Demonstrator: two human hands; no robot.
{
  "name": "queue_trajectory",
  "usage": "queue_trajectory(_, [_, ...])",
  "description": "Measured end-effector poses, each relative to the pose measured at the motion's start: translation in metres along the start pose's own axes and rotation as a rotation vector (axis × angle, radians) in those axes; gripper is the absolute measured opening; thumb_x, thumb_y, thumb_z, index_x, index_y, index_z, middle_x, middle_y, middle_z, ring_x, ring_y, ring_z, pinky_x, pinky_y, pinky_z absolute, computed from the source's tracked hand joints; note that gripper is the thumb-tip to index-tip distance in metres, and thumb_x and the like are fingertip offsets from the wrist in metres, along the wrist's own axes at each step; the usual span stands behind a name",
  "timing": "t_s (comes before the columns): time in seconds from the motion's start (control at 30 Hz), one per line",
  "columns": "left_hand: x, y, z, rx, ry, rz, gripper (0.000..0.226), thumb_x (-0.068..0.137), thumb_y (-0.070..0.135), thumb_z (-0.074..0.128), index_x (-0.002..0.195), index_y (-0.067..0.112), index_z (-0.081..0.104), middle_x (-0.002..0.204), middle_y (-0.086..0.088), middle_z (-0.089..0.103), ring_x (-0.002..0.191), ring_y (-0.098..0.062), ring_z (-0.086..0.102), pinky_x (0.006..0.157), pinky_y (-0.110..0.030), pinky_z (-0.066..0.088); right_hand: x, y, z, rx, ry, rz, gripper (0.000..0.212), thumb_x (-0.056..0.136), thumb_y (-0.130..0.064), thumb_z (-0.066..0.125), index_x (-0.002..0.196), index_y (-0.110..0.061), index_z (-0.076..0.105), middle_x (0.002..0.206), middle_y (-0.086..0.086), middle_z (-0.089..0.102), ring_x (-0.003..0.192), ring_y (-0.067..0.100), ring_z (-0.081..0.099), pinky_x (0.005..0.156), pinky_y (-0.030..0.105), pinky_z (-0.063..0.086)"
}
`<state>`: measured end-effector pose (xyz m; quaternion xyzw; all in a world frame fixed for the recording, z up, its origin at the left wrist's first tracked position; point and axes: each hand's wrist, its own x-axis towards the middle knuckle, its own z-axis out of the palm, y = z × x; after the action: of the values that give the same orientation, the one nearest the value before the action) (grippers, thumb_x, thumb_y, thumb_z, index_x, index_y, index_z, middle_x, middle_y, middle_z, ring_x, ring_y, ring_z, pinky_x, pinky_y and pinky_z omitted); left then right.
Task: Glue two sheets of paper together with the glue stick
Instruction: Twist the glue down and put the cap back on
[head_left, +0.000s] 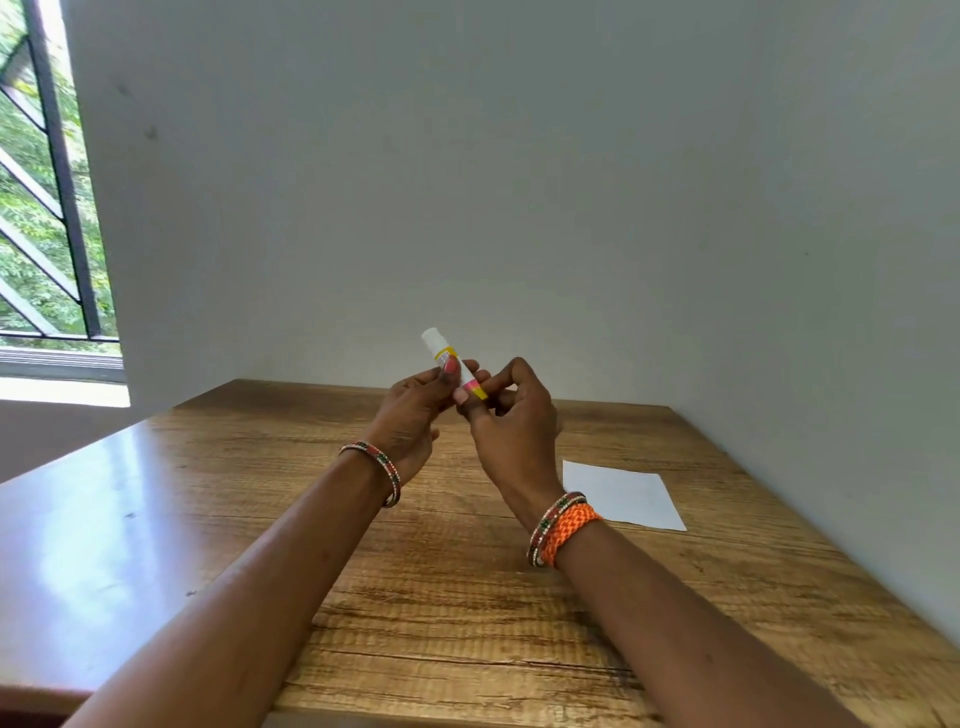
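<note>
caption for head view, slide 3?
Both hands hold a glue stick above the wooden table; white paper lies at right.

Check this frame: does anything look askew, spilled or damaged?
Nothing stands out. Both hands, left hand and right hand, hold the glue stick above the table; the paper lies flat.

Got both arms stretched toward 12 o'clock, left hand and right hand raised together, fingers pinched shut.
</note>
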<state>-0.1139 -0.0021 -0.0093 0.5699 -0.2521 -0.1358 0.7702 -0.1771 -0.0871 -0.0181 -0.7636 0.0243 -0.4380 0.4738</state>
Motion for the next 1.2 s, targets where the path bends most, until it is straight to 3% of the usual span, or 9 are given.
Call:
queue_trajectory(0.2, [0.002, 0.002, 0.006, -0.146, 0.216, 0.013, 0.025, 0.075, 0.04, 0.066, 0.084, 0.017, 0.061, 0.076, 0.006, 0.061, 0.073, -0.007, 0.056, 0.069, -0.025, 0.035, -0.001, -0.006, -0.001, -0.665, 0.109, -0.577, 0.025, 0.075, -0.014, 0.071, 0.095, -0.024, 0.062, 0.068, -0.009, 0.065, 0.07, 0.014, 0.061, 0.084, 0.034, 0.021])
queue_trajectory(0.3, [0.003, 0.006, 0.0, -0.218, 0.286, -0.048, 0.023, 0.077, 0.041, 0.066, 0.076, 0.018, 0.059, 0.073, 0.007, 0.06, 0.072, -0.009, 0.056, 0.084, -0.03, 0.037, -0.007, -0.006, 0.001, -0.741, 0.018, -0.673, 0.028, 0.072, -0.004, 0.069, 0.089, -0.025, 0.065, 0.078, -0.009, 0.071, 0.077, 0.017, 0.06, 0.087, 0.038, 0.022])
queue_trajectory(0.43, [0.003, 0.011, -0.008, -0.156, 0.129, -0.061, 0.04, 0.083, 0.059, 0.044, 0.076, 0.021, 0.057, 0.067, 0.008, 0.063, 0.093, -0.015, 0.059, 0.109, -0.053, 0.023, -0.006, -0.008, 0.0, -0.661, 0.076, -0.609, 0.024, 0.074, -0.015, 0.073, 0.095, -0.024, 0.064, 0.07, -0.009, 0.065, 0.074, 0.015, 0.06, 0.087, 0.036, 0.021])
queue_trajectory(0.6, [0.003, 0.01, -0.001, -0.189, 0.181, -0.002, 0.043, 0.082, 0.057, 0.045, 0.081, 0.015, 0.05, 0.074, -0.001, 0.052, 0.088, -0.02, 0.059, 0.094, -0.044, 0.044, -0.003, -0.005, -0.001, -0.661, -0.004, -0.594, 0.024, 0.086, -0.028, 0.062, 0.107, -0.022, 0.052, 0.087, -0.006, 0.067, 0.088, 0.017, 0.063, 0.093, 0.038, 0.018])
queue_trajectory(0.73, [0.002, 0.008, -0.001, -0.201, 0.133, 0.007, 0.058, 0.07, 0.063, 0.047, 0.098, 0.012, 0.053, 0.085, -0.004, 0.057, 0.097, -0.024, 0.056, 0.102, -0.047, 0.042, -0.004, -0.002, 0.003, -0.666, -0.01, -0.592, 0.027, 0.088, -0.034, 0.058, 0.113, -0.023, 0.056, 0.093, -0.006, 0.07, 0.095, 0.018, 0.063, 0.095, 0.04, 0.02])
queue_trajectory(0.87, [-0.001, 0.012, -0.001, -0.293, -0.009, 0.038, 0.058, 0.086, 0.054, 0.039, 0.121, 0.011, 0.052, 0.104, -0.002, 0.065, 0.098, -0.019, 0.062, 0.098, -0.041, 0.044, -0.002, -0.001, 0.007, -0.411, 0.07, -0.325, 0.023, 0.086, -0.042, 0.06, 0.095, -0.023, 0.052, 0.081, -0.009, 0.064, 0.081, 0.01, 0.058, 0.093, 0.039, 0.027])
queue_trajectory(1.03, [-0.001, 0.01, -0.001, -0.125, -0.047, 0.036, 0.028, 0.092, 0.03, 0.046, 0.112, 0.019, 0.061, 0.107, 0.009, 0.069, 0.112, -0.013, 0.057, 0.105, -0.045, 0.03, 0.001, 0.003, -0.001, -0.008, 0.02, -0.095, 0.022, 0.084, -0.037, 0.067, 0.085, -0.021, 0.051, 0.072, -0.01, 0.063, 0.069, 0.005, 0.065, 0.065, 0.026, 0.052])
queue_trajectory(1.1, [-0.001, 0.011, -0.001, -0.104, -0.005, 0.022, 0.022, 0.09, 0.03, 0.05, 0.104, 0.022, 0.065, 0.102, 0.01, 0.07, 0.112, -0.012, 0.057, 0.107, -0.046, 0.027, 0.001, 0.002, -0.002, 0.052, 0.019, -0.124, 0.022, 0.084, -0.031, 0.069, 0.085, -0.021, 0.049, 0.071, -0.01, 0.063, 0.061, -0.003, 0.064, 0.049, 0.011, 0.047])
queue_trajectory(1.2, [-0.001, 0.013, -0.002, -0.079, 0.035, 0.02, 0.019, 0.088, 0.032, 0.053, 0.097, 0.023, 0.067, 0.095, 0.013, 0.072, 0.104, -0.008, 0.059, 0.1, -0.045, 0.028, 0.003, 0.001, 0.001, 0.038, 0.015, -0.184, 0.02, 0.085, -0.024, 0.068, 0.085, -0.018, 0.049, 0.077, -0.004, 0.063, 0.067, 0.003, 0.061, 0.049, 0.011, 0.044])
